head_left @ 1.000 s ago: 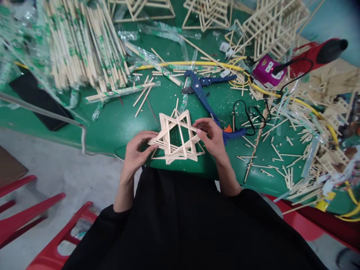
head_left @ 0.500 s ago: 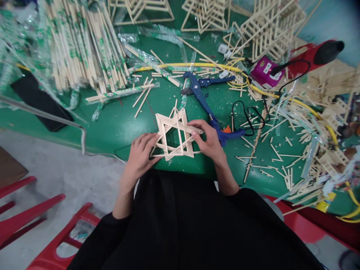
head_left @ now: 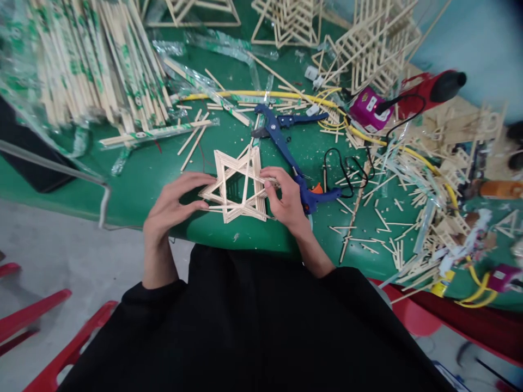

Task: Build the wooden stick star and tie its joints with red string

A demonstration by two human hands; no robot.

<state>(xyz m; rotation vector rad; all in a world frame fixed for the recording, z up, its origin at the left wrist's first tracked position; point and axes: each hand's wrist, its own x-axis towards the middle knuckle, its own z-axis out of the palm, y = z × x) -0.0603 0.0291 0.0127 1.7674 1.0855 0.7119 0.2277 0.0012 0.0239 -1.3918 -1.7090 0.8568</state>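
A six-pointed star frame, built from stacked layers of thin wooden sticks, is near the green table's front edge. My left hand spans its left point, fingertips at the upper side and thumb by the stick ends below; the fingers are fairly straight. On the opposite side, my right hand pinches the right point between thumb and fingers, covering that corner. Just right of this hand lies a blue glue gun with an orange trigger. Beyond the star rests a blue-handled cutter.
Bundles of wrapped chopsticks fill the back left. Larger stick frames stand at the back. A yellow cable crosses the green table to a purple socket block. Cut stick pieces litter the right.
My left hand's fingers have spread and loosened around the star's left point. The star has turned slightly between my hands. The whole view has shifted, so the table's things appear further left.
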